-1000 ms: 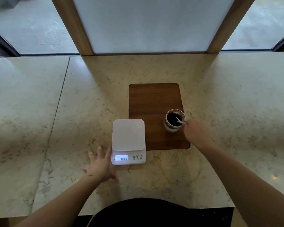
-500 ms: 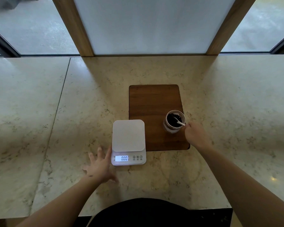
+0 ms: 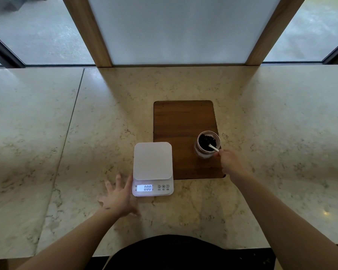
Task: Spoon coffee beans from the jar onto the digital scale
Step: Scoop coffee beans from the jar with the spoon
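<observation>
Right hand (image 3: 230, 164) fingers pinch the white spoon (image 3: 213, 147), its bowl in the coffee beans (image 3: 205, 142) inside the jar (image 3: 207, 144) on the wooden board (image 3: 183, 121). Left hand (image 3: 118, 197) fingers spread wide on the counter (image 3: 86, 133), touching the scale (image 3: 153, 168), platform bare, reading 0.00

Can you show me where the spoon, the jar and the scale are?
spoon (image 3: 213, 147), head view, on its white handle.
jar (image 3: 203, 154), head view, on its glass side wall.
scale (image 3: 153, 160), head view, on its empty white weighing plate.
</observation>
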The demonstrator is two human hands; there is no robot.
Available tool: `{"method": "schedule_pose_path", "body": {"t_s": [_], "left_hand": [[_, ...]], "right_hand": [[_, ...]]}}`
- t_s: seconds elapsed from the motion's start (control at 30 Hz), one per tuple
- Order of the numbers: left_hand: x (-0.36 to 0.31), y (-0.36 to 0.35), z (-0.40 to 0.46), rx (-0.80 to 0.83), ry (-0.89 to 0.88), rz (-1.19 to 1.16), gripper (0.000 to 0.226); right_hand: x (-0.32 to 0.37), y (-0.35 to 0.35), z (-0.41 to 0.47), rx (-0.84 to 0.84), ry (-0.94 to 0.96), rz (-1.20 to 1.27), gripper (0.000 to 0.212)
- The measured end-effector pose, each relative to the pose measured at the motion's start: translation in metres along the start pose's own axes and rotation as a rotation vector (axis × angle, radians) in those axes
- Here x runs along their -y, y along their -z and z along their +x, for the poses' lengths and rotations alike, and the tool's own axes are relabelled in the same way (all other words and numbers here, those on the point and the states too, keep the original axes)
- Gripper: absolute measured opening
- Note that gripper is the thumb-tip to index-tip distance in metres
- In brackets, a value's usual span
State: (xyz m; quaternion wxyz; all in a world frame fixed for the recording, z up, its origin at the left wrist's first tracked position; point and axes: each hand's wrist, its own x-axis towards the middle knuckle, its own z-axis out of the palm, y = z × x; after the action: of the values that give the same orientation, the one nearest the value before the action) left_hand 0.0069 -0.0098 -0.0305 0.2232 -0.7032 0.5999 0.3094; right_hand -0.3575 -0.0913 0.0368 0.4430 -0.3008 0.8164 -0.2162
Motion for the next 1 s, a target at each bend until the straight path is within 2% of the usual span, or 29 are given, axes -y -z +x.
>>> {"method": "schedule_pose_path", "body": {"t_s": [0.27, 1.0], "left_hand": [[0.0, 0.001, -0.001, 0.006, -0.002, -0.008, 0.159], [-0.003, 0.003, -0.003, 0.012, 0.009, 0.01, 0.155]], "right_hand": [[0.004, -0.003, -0.006, 0.012, -0.071, 0.082, 0.038], [-0.017, -0.008, -0.011, 0.037, -0.073, 0.219, 0.036]]}}
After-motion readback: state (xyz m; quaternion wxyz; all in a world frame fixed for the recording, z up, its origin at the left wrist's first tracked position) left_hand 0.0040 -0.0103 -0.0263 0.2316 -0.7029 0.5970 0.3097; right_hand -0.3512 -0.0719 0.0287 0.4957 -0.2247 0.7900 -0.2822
